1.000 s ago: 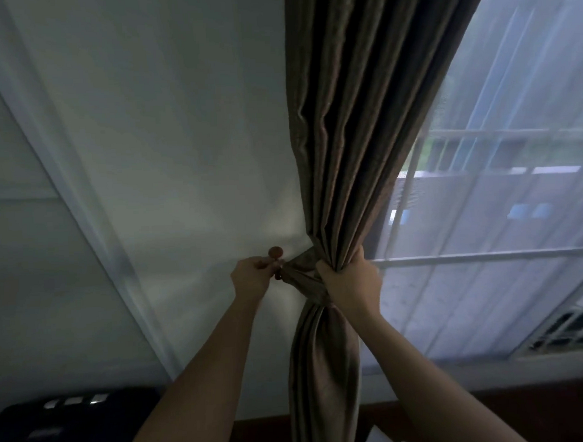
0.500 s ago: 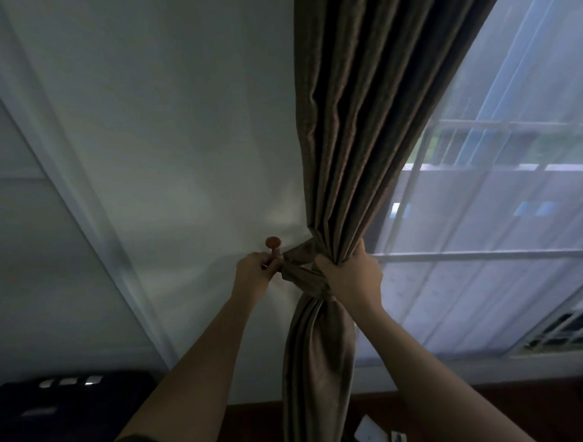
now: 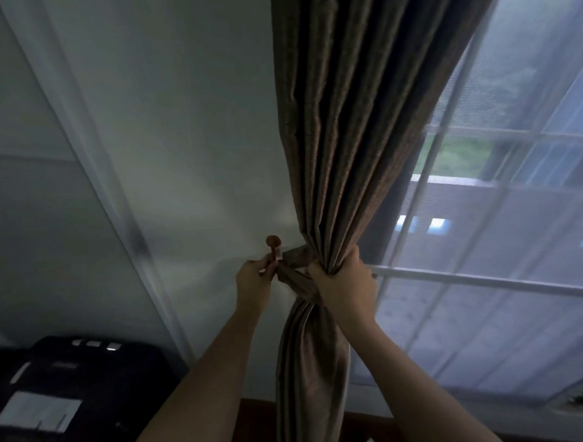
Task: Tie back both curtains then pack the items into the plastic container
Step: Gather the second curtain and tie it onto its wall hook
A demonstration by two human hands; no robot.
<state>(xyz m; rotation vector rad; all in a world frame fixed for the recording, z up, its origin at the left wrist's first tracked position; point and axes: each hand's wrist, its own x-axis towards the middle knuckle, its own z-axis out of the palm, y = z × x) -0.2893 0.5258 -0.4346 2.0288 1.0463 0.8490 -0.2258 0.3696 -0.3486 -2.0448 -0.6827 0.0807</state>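
Against wall (image 3: 181, 125) left of window (image 3: 485, 313), gripping bunched curtain (image 3: 340, 136) with right hand (image 3: 343, 285), pinching end of tieback (image 3: 295, 280) at hook (image 3: 273, 243) with left hand (image 3: 254, 281); likely to slip off and spill folds if released before loop seats.

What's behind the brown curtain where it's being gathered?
Wall shows left of the brown curtain and the window passes behind it on the right. Directly behind the bunch gripped by the right hand, everything is covered; the left hand holds the tieback at the peg.
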